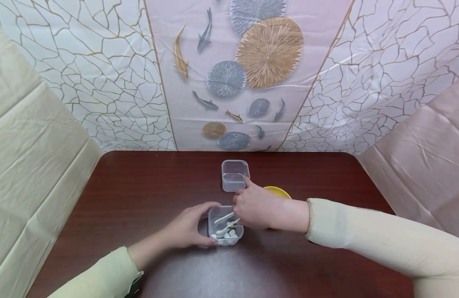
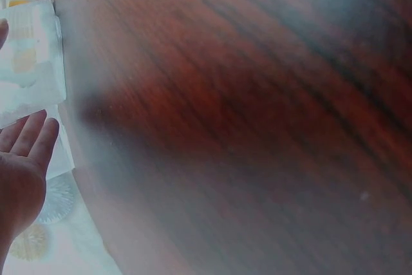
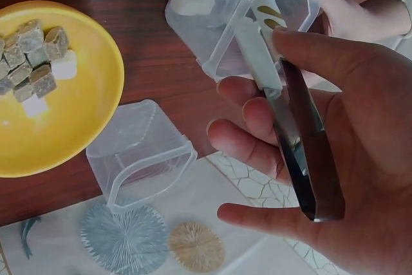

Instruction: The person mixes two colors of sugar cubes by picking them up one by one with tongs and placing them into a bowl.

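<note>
Pale sleeves (image 1: pixel 378 240) run in from both lower sides of the head view, over a dark reddish-brown wood-grain table (image 1: pixel 158 178). The left hand (image 1: pixel 194 225) is spread in a wide curve and holds the near container (image 1: pixel 233 241) from its left, thumb along the near side and fingers at the far corner. This is a clear, square plastic box with rounded corners, standing on the table, with white chunks (image 3: pixel 193 3) gathered in its nearer part.

Just right of the box, the right hand (image 1: pixel 257 207) grips a pair of tongs (image 3: pixel 315 165), its thumb and some fingers closed about the arms while the little finger points away. The tongs have shiny metal arms and white tips; the tips reach down into the box, parted from each other. Whether they pinch a chunk cannot be made out.

Beyond the right forearm, which partly hides it in the head view, a yellow plate (image 3: pixel 84 114) bears a cluster of brown cubes (image 3: pixel 31 37) with a few white ones at their edge. Left of the plate and farther back stands the far container (image 1: pixel 229 187), also clear plastic, well short of the backdrop (image 1: pixel 268 54), printed with fish and round leaves.
</note>
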`<state>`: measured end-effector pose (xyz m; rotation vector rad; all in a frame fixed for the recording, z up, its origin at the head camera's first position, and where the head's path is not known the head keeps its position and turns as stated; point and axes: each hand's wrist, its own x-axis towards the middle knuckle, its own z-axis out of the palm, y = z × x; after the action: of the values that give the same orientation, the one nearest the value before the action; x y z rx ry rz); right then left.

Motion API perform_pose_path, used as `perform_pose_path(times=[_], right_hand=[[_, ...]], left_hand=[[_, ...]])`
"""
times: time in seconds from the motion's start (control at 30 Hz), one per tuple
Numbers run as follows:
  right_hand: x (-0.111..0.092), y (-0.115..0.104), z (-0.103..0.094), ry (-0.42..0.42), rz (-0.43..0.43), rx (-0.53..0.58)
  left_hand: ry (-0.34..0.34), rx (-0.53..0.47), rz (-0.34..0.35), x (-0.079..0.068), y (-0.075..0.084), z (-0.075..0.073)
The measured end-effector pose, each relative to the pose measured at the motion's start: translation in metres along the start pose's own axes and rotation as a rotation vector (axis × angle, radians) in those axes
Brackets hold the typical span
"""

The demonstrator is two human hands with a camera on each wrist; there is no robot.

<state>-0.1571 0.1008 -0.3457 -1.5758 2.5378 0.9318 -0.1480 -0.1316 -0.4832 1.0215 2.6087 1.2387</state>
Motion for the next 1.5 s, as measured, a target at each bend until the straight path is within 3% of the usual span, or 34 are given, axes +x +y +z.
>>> perform_pose_path(times=[0.47, 0.9, 1.1, 1.5], right_hand=[[0.014, -0.001, 0.0, -0.033, 0.043, -0.038], [0.01, 0.003, -0.006, -0.057, 0.046, 0.056], [0.012, -0.004, -0.007, -0.032, 0.025, 0.004], [0.018, -0.007, -0.006, -0.035, 0.056, -0.085]], left_hand=[[0.006, -0.022, 0.012, -0.001, 0.002, -0.002], [0.006, -0.032, 0.011, -0.001, 0.002, -0.002], [0.008, 0.009, 0.015, 0.0, 0.002, -0.002], [0.01, -0.01, 0.016, -0.001, 0.002, -0.002]])
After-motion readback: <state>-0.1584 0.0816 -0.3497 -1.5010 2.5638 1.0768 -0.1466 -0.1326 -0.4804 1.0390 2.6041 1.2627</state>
